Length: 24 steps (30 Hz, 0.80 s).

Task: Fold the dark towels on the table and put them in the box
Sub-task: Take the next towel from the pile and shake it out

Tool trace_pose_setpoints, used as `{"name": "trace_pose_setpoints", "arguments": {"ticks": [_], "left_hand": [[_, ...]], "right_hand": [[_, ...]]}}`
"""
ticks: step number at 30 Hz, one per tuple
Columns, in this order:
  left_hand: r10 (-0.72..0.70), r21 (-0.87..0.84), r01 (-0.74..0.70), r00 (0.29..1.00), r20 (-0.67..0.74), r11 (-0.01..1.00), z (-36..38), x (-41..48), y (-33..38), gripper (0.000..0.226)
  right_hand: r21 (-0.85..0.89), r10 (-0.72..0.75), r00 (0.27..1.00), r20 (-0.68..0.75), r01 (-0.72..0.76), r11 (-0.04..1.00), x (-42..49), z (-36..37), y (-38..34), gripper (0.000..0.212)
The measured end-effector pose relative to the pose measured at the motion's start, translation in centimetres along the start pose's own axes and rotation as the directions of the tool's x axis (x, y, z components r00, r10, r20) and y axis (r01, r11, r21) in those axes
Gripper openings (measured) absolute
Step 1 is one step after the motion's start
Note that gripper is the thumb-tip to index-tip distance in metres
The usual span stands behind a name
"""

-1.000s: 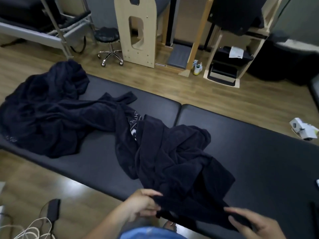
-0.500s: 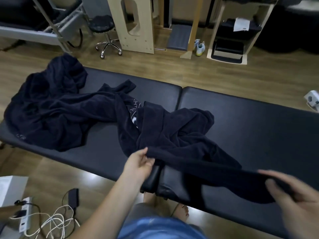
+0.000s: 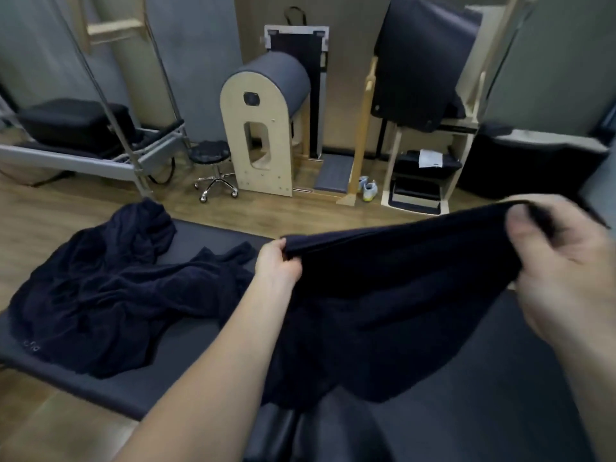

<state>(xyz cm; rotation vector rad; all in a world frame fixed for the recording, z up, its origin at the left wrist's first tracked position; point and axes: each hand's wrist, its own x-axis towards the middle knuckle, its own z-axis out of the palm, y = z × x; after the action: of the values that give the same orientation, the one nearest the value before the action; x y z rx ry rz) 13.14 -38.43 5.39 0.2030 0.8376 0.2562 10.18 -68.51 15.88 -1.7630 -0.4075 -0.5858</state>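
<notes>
Dark navy towel [image 3: 383, 301] hangs stretched between a person's two hands above a black padded table [image 3: 466, 411]. Left hand [image 3: 278, 265] and blurred right hand [image 3: 566, 261] each pinch its top edge. More dark towels [image 3: 110, 295] lie crumpled on the table's left end.

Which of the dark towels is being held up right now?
The held towel, stretched between the left hand and right hand, which grip its top edge. The crumpled towel lies untouched at the left end of the table.
</notes>
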Motion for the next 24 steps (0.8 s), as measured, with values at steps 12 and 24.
{"name": "trace_pose_setpoints", "arguments": {"ticks": [12,24], "left_hand": [[-0.124,0.183,0.128,0.992,-0.030,0.975,0.3,2.0,0.4,0.012],[-0.003,0.380,0.006,1.000,-0.008,0.925,3.1,4.8,-6.8,0.034]], "right_hand": [[0.126,-0.022,0.998,0.054,0.015,0.992,0.7,-4.3,-2.7,0.029],[0.131,0.124,0.958,-0.257,-0.093,0.987,1.4,-13.0,-4.6,0.034]]}}
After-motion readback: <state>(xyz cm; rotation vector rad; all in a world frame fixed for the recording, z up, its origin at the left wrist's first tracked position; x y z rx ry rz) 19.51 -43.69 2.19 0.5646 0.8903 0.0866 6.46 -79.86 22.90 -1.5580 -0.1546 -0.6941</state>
